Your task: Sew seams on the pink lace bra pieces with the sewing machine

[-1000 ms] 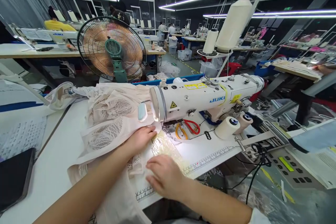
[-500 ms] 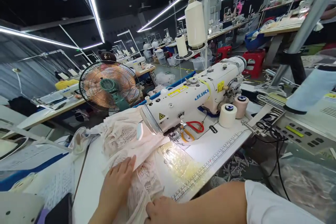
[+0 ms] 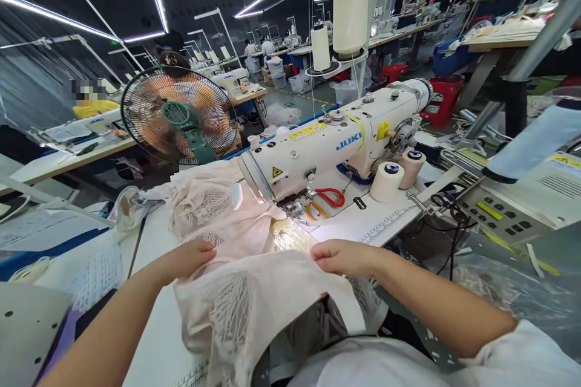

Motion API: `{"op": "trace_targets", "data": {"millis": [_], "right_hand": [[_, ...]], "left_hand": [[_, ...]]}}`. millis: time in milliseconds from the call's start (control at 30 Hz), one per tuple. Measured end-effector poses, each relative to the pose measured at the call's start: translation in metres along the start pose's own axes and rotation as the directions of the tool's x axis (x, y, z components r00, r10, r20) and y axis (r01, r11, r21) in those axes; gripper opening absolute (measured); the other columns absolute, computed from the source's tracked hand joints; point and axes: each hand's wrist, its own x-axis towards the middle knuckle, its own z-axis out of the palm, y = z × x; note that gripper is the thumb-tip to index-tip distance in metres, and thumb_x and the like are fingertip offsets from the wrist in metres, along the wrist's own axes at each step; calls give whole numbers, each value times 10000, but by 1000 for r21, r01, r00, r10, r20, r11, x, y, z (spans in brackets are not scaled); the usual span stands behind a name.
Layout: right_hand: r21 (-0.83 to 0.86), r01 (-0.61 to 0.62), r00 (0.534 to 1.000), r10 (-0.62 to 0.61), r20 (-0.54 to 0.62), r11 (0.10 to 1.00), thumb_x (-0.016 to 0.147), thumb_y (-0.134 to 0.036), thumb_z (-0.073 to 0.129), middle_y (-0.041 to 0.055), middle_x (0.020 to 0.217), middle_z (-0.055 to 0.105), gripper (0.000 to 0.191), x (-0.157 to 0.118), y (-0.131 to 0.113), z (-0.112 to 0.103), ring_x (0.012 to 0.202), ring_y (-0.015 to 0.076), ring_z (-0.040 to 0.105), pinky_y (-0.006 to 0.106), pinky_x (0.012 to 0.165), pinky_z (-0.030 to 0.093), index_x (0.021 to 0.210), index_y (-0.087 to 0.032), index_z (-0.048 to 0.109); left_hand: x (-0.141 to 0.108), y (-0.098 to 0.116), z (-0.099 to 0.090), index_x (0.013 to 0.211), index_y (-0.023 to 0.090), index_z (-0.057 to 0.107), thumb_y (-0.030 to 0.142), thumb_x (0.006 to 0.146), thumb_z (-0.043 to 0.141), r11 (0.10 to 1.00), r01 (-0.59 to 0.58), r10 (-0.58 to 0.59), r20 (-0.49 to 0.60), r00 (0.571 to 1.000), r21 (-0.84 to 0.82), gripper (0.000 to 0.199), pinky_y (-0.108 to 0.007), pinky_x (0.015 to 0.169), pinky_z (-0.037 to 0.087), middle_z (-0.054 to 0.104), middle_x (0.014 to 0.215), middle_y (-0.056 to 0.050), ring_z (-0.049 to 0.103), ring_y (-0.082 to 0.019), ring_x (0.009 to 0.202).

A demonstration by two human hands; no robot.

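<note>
A pale pink lace garment [image 3: 281,281] is stretched between my two hands, its lower part hanging over the table's front edge onto my lap. My left hand [image 3: 198,256] is closed on its left side, the fingertips partly hidden by the cloth. On the other side, my right hand [image 3: 338,256] pinches the upper edge between thumb and fingers. Beyond them stands a white sewing machine [image 3: 308,154], with more pink lace fabric [image 3: 200,199] bunched left of its head. By the needle area lie red and orange loop handles [image 3: 330,196], like those of scissors.
Two thread cones [image 3: 387,181] stand at the machine's right, near a control box [image 3: 494,214]. Taller cones [image 3: 351,6] sit on a stand behind. A running fan [image 3: 179,112] is at back left. Other sewing tables and people are farther off.
My right hand has moved up and right from the table's front edge, spreading the garment. My left hand, earlier flat on the cloth, now grips it. The view has tilted down.
</note>
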Motion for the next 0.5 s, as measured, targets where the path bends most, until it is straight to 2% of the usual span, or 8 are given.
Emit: {"op": "trace_targets", "data": {"millis": [33,100,200,267,367,433,500], "right_hand": [[-66,-41,991,32,-128,997,800,-147,520,-40,617,528,100,2,7,-2,572,113,489,211,530,371,702,-165,531],[-138,-88,943,38,-330,986,807,-115,484,-11,666,544,125,4,16,-4,643,140,499,242,584,369,696,-168,508],[-192,-84,885,-16,-465,978,877,-132,412,8,738,563,146,2,14,-2,693,157,506,265,626,359,787,-173,520],[-344,-55,878,-119,-463,937,906,-160,414,19,778,595,150,4,8,6,700,162,530,269,619,367,838,-178,547],[-634,-65,886,-248,-393,771,897,-184,478,63,826,639,125,21,1,25,730,197,583,292,610,402,847,-172,592],[-697,-114,879,-254,-403,708,869,-174,532,112,858,652,89,38,2,40,801,251,607,339,654,440,867,-151,618],[-706,-148,863,-258,-434,693,860,-129,526,157,897,653,115,53,6,54,871,298,607,407,715,464,912,-119,629]], "left_hand": [[3,-1,3,468,215,501,391,680,460,997,16,-15,-7,1000,69,279,-337,617,509,631,579,-32,612,-229,622],[4,-1,6,445,210,465,319,672,490,981,65,-61,-29,998,185,253,-370,627,495,608,552,-48,603,-248,609],[0,14,6,585,188,535,249,752,462,938,140,-88,-172,981,317,192,-411,633,482,624,685,-105,626,-301,695],[1,36,10,730,168,580,227,827,411,930,104,-22,-229,973,352,203,-403,657,480,625,809,-130,634,-310,783],[18,76,29,915,173,613,210,877,426,935,-66,143,-199,970,348,195,-344,703,488,634,987,-103,635,-259,875],[38,96,48,1077,187,591,148,860,494,930,-170,239,-184,954,326,240,-307,792,489,607,1162,-80,610,-221,1005],[59,105,66,1128,168,573,153,873,539,929,-212,281,-209,937,304,257,-332,875,481,600,1189,-79,585,-207,1062]]}}
